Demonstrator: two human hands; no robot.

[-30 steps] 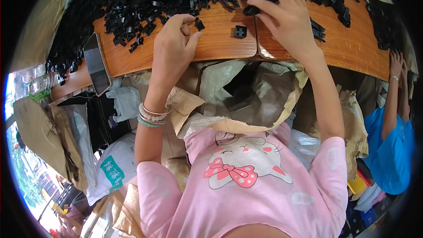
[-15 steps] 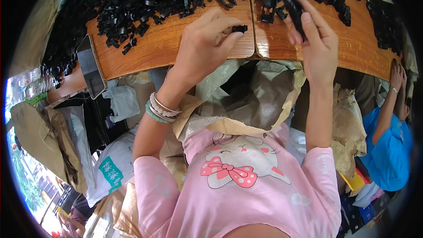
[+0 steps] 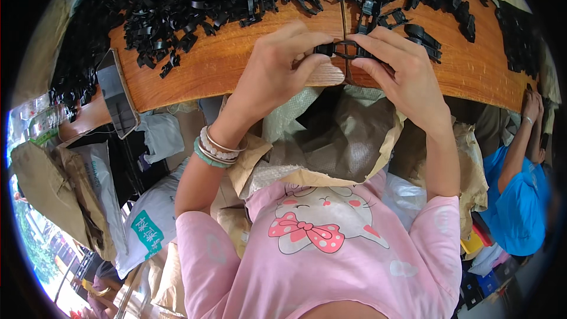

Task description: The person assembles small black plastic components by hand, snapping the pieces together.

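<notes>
My left hand [image 3: 280, 56] pinches a small black plastic piece [image 3: 324, 49] between thumb and fingers, over the near edge of the table. From the other side my right hand [image 3: 407, 68] grips a black open-framed plastic piece [image 3: 345, 51] by its right end. The two pieces meet end to end between my fingertips; whether they are joined I cannot tell. Just beyond my right hand, a longer dark plastic part [image 3: 423, 42] lies on the wooden table [image 3: 218, 62]. My fingers hide much of both held pieces.
A heap of black plastic parts [image 3: 195, 0] covers the far table. Below the near edge, a paper-and-bubble-wrap bag [image 3: 336, 136] gapes over my lap. A dark flat slab [image 3: 116, 94] leans at the left edge. At right, a person in blue [image 3: 514, 201] has hands by the table.
My right hand has moved left and nearer, bringing the framed piece against the small piece in my left hand. The long dark part it held now appears to lie on the table.
</notes>
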